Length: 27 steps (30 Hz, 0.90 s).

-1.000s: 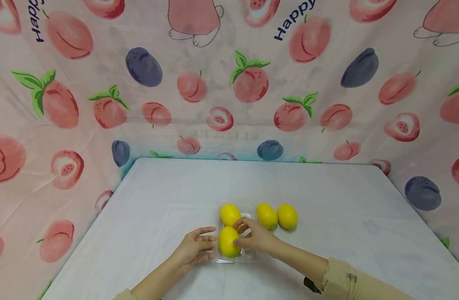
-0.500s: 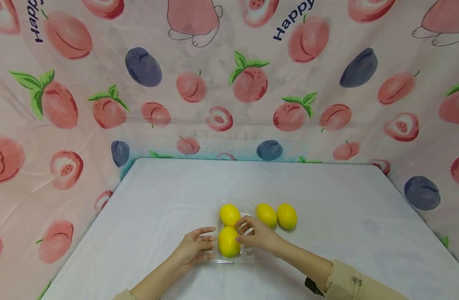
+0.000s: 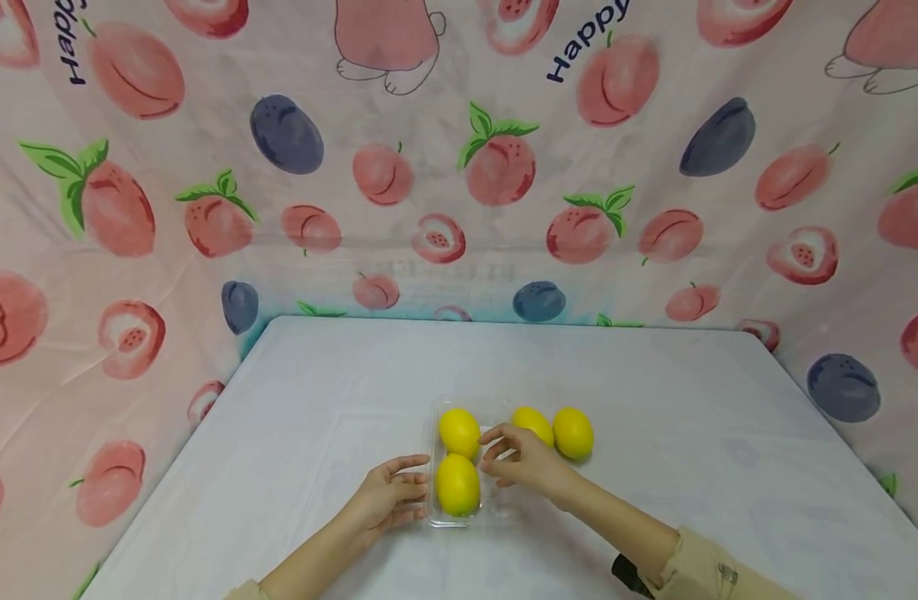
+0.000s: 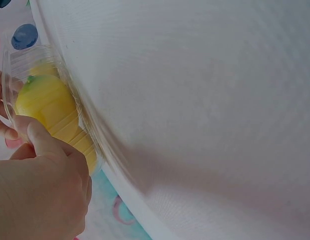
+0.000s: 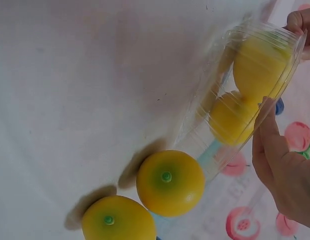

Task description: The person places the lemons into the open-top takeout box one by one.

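Two yellow lemons stand in the left half of a clear plastic box: a near lemon (image 3: 458,485) and a far lemon (image 3: 459,432). My left hand (image 3: 387,497) is at the box's left side, its spread fingers touching the wall. Over the box's right half is my right hand (image 3: 528,458), fingers loosely bent, with nothing between them and apart from the lemons. The clear box (image 5: 197,145) shows its ridged wall in the right wrist view. Right of it lie two more lemons, one partly behind my right hand (image 3: 532,425) and an outer lemon (image 3: 574,433).
A white cloth covers the table (image 3: 338,367). Behind and at the sides hangs a pink curtain (image 3: 443,125) printed with fruit. The two loose lemons in the right wrist view, a nearer lemon (image 5: 169,183) and another lemon (image 5: 119,220), show green tips.
My right hand has let go of the near lemon and drawn back to the right, over the box's right half. The left hand stays at the box's left side.
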Each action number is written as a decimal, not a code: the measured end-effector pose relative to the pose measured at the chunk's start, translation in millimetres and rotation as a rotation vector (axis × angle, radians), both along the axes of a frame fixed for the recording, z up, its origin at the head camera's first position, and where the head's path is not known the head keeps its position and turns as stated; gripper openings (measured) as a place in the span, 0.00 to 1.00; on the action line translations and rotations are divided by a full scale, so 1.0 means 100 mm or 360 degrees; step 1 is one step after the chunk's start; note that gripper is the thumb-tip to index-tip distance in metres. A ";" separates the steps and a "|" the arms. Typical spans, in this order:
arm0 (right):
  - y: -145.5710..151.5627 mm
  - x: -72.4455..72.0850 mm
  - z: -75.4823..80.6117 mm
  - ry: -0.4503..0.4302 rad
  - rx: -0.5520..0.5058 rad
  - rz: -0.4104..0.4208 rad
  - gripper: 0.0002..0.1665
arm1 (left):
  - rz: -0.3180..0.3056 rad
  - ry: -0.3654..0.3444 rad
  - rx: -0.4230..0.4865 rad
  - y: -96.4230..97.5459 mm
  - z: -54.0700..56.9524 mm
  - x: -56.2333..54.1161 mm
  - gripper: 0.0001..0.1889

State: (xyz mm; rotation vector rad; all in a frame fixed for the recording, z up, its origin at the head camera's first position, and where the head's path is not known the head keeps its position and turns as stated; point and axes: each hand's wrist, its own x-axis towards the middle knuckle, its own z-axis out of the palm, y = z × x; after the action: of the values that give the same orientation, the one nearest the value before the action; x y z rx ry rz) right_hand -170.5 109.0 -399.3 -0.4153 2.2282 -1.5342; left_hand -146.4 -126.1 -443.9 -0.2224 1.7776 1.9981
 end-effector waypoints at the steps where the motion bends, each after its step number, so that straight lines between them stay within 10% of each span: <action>1: 0.00 0.00 0.00 -0.0006 -0.0006 -0.0004 0.23 | 0.0001 -0.0001 0.0003 0.00 0.00 0.00 0.25; 27: 0.30 -0.04 0.03 -0.0042 -0.0129 -0.0170 0.27 | 0.0011 -0.0013 0.0008 0.01 -0.01 0.00 0.26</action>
State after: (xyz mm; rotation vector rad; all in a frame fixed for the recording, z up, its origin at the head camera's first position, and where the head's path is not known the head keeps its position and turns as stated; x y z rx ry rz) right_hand -174.1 138.7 -396.0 -0.3017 2.2057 -1.6787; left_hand -146.8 -124.8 -445.2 -0.2348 1.7689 2.0034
